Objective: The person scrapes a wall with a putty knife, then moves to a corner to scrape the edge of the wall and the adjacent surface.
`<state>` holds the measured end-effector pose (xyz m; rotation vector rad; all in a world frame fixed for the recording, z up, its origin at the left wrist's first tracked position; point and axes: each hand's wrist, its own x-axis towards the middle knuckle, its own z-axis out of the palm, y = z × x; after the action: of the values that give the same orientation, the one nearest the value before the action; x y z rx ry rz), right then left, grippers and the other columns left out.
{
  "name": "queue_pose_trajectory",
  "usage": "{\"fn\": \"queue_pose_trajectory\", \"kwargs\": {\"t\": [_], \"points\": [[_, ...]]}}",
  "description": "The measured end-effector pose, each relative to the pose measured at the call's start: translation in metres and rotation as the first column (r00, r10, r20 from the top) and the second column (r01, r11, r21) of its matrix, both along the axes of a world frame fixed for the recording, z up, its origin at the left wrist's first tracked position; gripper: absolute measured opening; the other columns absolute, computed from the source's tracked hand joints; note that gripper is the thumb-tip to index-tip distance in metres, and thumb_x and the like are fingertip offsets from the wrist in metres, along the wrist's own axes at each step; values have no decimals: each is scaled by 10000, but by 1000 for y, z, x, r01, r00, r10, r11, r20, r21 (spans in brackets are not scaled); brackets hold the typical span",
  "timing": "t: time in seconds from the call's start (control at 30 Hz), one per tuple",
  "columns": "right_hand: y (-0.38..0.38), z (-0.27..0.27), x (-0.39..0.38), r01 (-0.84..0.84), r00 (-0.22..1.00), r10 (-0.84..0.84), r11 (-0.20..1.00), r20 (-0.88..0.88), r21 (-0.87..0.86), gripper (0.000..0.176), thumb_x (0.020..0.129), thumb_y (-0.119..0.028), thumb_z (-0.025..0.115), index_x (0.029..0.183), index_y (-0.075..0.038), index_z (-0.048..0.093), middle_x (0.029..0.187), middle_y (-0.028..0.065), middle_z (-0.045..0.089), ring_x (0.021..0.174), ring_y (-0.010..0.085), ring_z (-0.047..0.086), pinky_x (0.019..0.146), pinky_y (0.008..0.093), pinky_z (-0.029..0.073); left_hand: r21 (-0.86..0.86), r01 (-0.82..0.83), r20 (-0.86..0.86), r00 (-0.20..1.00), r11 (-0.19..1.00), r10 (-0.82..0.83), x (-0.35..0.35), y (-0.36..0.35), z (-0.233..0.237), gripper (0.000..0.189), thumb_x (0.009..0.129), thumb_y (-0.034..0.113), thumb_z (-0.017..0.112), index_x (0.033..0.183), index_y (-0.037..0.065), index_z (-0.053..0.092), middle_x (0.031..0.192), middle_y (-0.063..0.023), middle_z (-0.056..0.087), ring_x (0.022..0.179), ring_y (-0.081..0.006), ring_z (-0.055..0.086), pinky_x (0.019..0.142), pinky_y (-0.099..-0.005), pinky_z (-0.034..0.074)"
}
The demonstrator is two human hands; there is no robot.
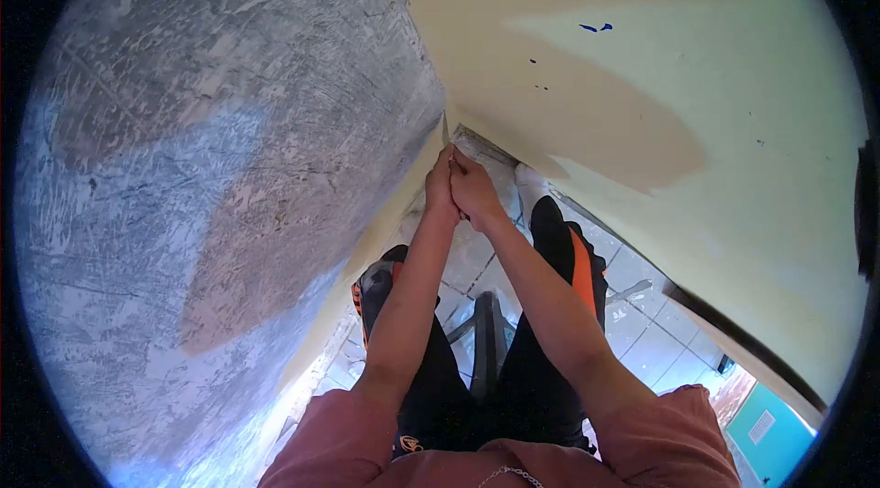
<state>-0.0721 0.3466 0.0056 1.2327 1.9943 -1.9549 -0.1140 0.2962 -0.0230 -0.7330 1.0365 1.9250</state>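
Observation:
My left hand (442, 187) and my right hand (473, 187) are pressed together in front of me, fingers closed around the handle of a scraper (446, 129). Only its narrow blade shows, pointing up into the corner where two walls meet; the handle is hidden in my grip. The wall on the left (229, 149) is grey, rough and covered with scrape marks, with a pale yellow strip along its lower edge. A smooth cream wall (623, 103) stands on the right, close to the blade.
My legs straddle a dark bar-like support (488, 341) over a dusty tiled floor (642, 341). A baseboard edge runs along the foot of the cream wall. Small blue marks (596, 27) dot that wall. At lower right there is a turquoise panel (770, 433) with a white label.

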Motion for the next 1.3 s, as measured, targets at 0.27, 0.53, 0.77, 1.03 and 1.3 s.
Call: {"fn": "queue_pose_trajectory", "kwargs": {"t": [0.27,0.53,0.77,1.03,1.3], "points": [[-3,3,-1,12,1000,-13,996,-7,-86,400,844,-253,377,1210,-109,446,1069,210,537,976,349,523,836,370,401,-7,16,-6,1000,1000,-16,-2,-7,-2,306,813,304,529,989,54,515,875,-54,527,761,-152,511,632,-287,438],[-4,1,1,-19,1000,19,1000,-17,-22,360,873,-183,379,1195,-38,454,995,170,581,839,194,547,730,274,414,-24,-22,16,1000,999,23,3,-6,-3,246,795,317,547,875,85,528,724,-35,516,621,-135,498,499,-285,408],[-5,-8,4,18,997,-18,1000,-70,2,383,849,-250,360,1187,-108,469,1043,225,540,956,353,531,821,380,412,-101,-25,-46,999,995,20,6,3,14,253,782,339,556,816,89,538,668,-30,508,551,-133,486,425,-282,374],[-1,-9,-3,40,998,-45,991,-39,-127,383,859,-237,358,1198,-88,457,1087,224,522,985,338,522,833,351,402,-159,66,-197,976,985,-97,0,0,-2,281,795,349,529,824,69,537,705,-45,515,581,-134,492,458,-291,403],[-4,-17,-8,76,984,-89,993,-153,-86,384,891,-219,387,1244,-69,408,905,54,580,677,93,496,562,228,412,-273,90,-140,981,958,-132,-7,2,18,308,797,314,531,839,9,543,762,-77,526,658,-161,508,546,-293,414]]}}
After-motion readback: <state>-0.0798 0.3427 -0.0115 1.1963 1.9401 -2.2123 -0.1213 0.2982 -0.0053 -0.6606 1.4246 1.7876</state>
